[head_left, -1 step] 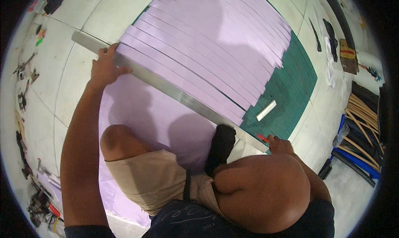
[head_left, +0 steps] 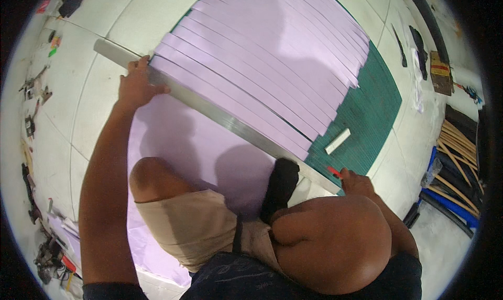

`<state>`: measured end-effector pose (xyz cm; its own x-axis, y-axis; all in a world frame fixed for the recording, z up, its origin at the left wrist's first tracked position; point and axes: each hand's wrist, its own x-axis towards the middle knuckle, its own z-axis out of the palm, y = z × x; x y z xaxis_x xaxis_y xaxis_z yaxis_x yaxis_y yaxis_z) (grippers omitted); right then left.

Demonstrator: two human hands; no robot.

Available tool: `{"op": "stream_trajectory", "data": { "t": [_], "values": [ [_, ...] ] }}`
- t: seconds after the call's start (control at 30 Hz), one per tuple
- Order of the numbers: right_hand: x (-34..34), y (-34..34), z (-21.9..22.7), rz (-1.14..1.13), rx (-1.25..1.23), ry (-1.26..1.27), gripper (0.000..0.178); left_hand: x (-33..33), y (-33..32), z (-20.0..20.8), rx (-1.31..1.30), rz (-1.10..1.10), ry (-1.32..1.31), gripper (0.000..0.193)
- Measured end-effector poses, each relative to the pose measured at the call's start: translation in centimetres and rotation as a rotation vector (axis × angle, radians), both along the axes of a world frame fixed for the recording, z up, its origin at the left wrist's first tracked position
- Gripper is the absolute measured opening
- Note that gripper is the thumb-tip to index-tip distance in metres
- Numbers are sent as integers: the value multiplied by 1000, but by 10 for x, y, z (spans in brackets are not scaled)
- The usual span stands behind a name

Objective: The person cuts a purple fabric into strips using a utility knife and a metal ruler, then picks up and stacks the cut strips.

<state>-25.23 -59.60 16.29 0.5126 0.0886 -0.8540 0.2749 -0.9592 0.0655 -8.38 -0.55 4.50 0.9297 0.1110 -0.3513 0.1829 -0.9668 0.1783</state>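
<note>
A long metal ruler (head_left: 230, 123) lies slantwise across lilac sheet material (head_left: 209, 137). My left hand (head_left: 139, 85) bears on its far left part, thumb spread at the near edge and fingertips over the far edge. Beside the ruler's right end, my right hand (head_left: 357, 184) is closed around a red utility knife (head_left: 334, 171), mostly hidden in the fingers. Beyond the ruler, the lilac material is cut into several long strips (head_left: 262, 64), lying side by side on a green cutting mat (head_left: 372, 111). A small white bar (head_left: 337, 141) rests on the mat.
My black-socked foot (head_left: 280, 182) touches the ruler's near side, and my bent knees flank the sheet. At right lie wooden sticks (head_left: 456, 143), black and blue tubes (head_left: 456, 200) and a brown block (head_left: 440, 72). Small tools and scraps (head_left: 36, 90) line the left side of the tiled floor.
</note>
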Motion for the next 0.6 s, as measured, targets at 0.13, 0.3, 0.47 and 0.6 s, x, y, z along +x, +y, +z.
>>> {"op": "stream_trajectory", "data": {
  "t": [0.13, 0.3, 0.47, 0.6],
  "values": [
    [62, 75, 5, -99, 313, -189, 25, 3, -7, 4, 88, -46, 10, 99],
    [120, 205, -30, -23, 543, -239, 26, 3, -9, 11, 37, -8, -11, 99],
    [139, 302, -63, -8, 685, -202, 26, 2, -14, 24, -47, 32, 30, 89],
    [148, 340, -73, -34, 798, -231, 24, 3, -4, 21, -26, -20, 9, 83]
  ]
}}
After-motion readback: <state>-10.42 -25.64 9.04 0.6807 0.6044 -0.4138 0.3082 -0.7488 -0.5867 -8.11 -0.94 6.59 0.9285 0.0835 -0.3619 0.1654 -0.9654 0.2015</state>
